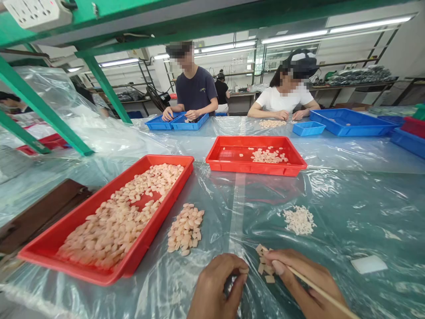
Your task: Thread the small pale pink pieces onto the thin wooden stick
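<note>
My left hand (pixel 215 285) sits at the bottom centre with its fingers curled together; the fingertips hide whether they hold anything. My right hand (pixel 307 277) grips a thin wooden stick (pixel 318 288) that points up and left. Between the hands lies a small cluster of pale pink pieces (pixel 265 266) on clear plastic sheeting (pixel 335 221). Further forward are a loose heap of similar pieces (pixel 185 229) and a smaller whitish heap (pixel 299 220). A red tray (pixel 66 271) full of pale pieces stands to the left.
A second red tray (pixel 255 169) holds a few pieces ahead of me. Two co-workers (pixel 195 88) (pixel 282 97) sit across the table with blue trays (pixel 159 124) (pixel 352 125). A white pad (pixel 368 264) lies at the right, and green shelf posts (pixel 102 84) stand at the upper left.
</note>
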